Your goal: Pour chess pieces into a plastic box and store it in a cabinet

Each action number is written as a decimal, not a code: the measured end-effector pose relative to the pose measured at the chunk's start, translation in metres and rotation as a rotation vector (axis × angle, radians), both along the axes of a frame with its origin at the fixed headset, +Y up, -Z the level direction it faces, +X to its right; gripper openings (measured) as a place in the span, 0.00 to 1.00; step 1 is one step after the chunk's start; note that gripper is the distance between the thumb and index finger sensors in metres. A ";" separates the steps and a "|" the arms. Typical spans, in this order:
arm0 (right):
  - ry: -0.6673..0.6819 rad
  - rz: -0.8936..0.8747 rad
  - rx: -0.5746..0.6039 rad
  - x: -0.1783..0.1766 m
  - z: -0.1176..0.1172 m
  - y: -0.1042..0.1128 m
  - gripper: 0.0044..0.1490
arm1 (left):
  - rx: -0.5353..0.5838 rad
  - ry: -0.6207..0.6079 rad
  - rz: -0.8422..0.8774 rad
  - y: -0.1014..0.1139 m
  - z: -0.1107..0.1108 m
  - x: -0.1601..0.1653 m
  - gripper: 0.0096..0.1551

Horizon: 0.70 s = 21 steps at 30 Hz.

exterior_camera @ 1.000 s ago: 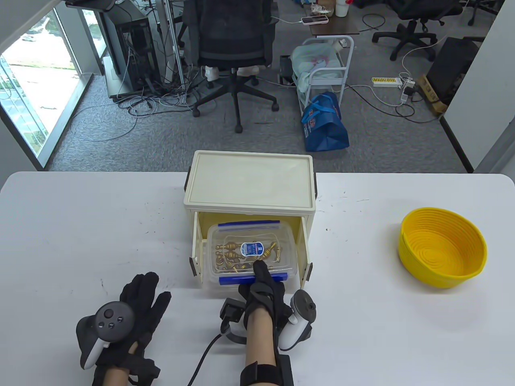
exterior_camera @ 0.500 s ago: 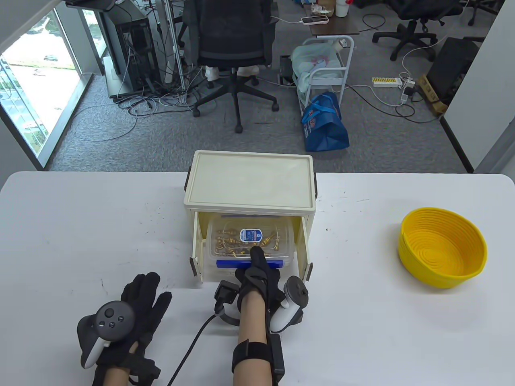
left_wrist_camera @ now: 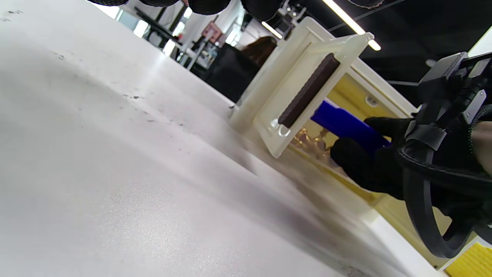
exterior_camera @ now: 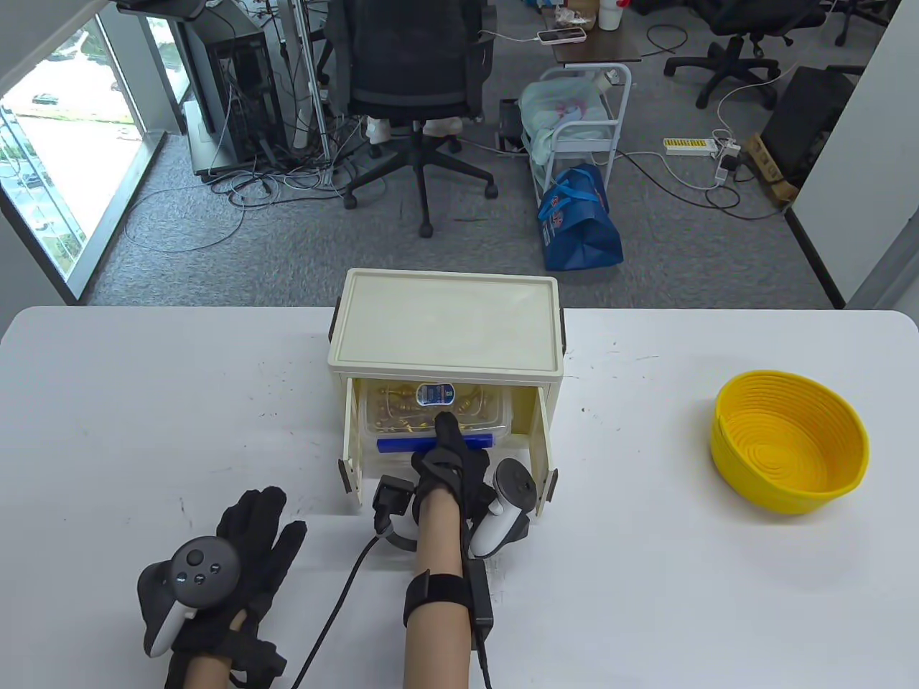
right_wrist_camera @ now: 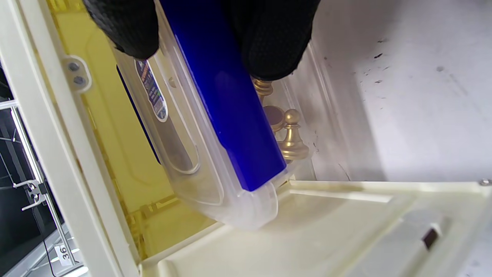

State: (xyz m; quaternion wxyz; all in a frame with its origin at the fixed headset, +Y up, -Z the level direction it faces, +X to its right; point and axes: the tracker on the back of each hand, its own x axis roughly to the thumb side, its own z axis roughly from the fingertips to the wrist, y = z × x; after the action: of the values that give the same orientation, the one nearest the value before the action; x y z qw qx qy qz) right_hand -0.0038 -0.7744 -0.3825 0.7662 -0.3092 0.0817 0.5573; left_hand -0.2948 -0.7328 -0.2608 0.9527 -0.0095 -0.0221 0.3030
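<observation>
Box nearly stowed, right hand on its blue clasp

Table view: the right hand (exterior_camera: 449, 466) holds the plastic box (exterior_camera: 431, 413) of chess pieces (exterior_camera: 398, 409) inside the cabinet (exterior_camera: 445, 330); the left hand (exterior_camera: 248, 545) rests flat and open, near left, holding nothing. Left wrist view: the open door (left_wrist_camera: 307, 92) juts out, and a skewed push could jam the box. Right wrist view: fingers (right_wrist_camera: 269, 42) pinch the blue clasp (right_wrist_camera: 230, 115); pulling could unlatch it and spill pieces.
</observation>
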 end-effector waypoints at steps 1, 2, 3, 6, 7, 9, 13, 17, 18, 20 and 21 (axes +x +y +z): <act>0.010 -0.006 -0.005 0.000 -0.003 -0.001 0.50 | 0.000 0.000 0.000 0.000 0.000 0.000 0.45; 0.007 -0.007 -0.002 0.000 -0.005 -0.002 0.50 | 0.000 0.000 0.000 0.000 0.000 0.000 0.45; 0.005 -0.011 -0.006 -0.001 -0.007 -0.003 0.50 | -0.001 0.000 -0.001 0.000 0.000 0.000 0.45; 0.004 -0.024 0.004 0.000 -0.015 -0.004 0.50 | -0.006 -0.002 -0.004 -0.001 0.000 0.000 0.45; 0.001 -0.029 0.003 0.000 -0.017 -0.004 0.50 | -0.008 -0.003 -0.004 -0.001 0.000 0.000 0.45; 0.002 -0.022 0.003 0.001 -0.022 -0.003 0.50 | -0.009 -0.002 -0.006 -0.001 -0.001 0.000 0.45; -0.004 -0.008 0.005 0.005 -0.032 -0.001 0.50 | -0.013 0.007 -0.010 -0.001 -0.001 0.000 0.45; -0.001 -0.015 0.010 0.005 -0.040 0.001 0.50 | -0.015 0.016 -0.011 0.000 -0.001 -0.001 0.45; -0.002 -0.019 0.009 0.004 -0.042 0.001 0.50 | -0.015 0.017 -0.011 0.000 -0.001 -0.001 0.45; 0.002 -0.021 0.015 0.004 -0.046 0.000 0.50 | -0.017 0.019 -0.015 0.000 -0.001 -0.001 0.45; -0.002 -0.024 0.014 0.003 -0.048 0.000 0.50 | -0.020 0.018 -0.018 -0.001 -0.001 -0.001 0.45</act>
State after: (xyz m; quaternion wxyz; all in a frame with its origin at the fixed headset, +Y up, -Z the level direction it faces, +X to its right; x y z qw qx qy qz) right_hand -0.0003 -0.7747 -0.4302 0.7750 -0.3033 0.0809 0.5485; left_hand -0.2956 -0.7335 -0.2619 0.9554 -0.0165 -0.0104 0.2948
